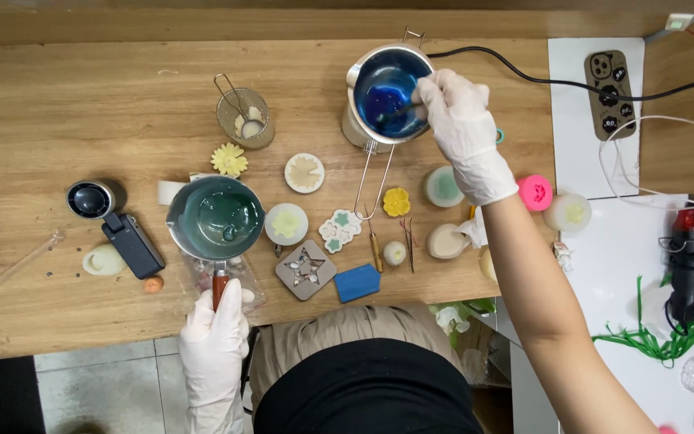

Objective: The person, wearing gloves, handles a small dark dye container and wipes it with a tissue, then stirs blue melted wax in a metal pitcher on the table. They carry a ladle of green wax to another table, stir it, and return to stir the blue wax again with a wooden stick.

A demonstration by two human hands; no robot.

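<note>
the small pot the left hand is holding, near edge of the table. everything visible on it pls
The small metal pot is round, with a shiny steel rim and a pouring lip at its left side. A metal stem leads toward the person to a reddish-brown handle, gripped by the gloved left hand. It holds teal-green liquid that looks glossy and reflects light. It sits or hovers upright over a clear plastic bag on the wooden table; whether it touches cannot be told.

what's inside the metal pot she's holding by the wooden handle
The metal pot, held by the left hand at its wooden handle, contains a smooth teal-green liquid. It is opaque, so the pot's bottom and anything sunk in it cannot be seen.
</note>
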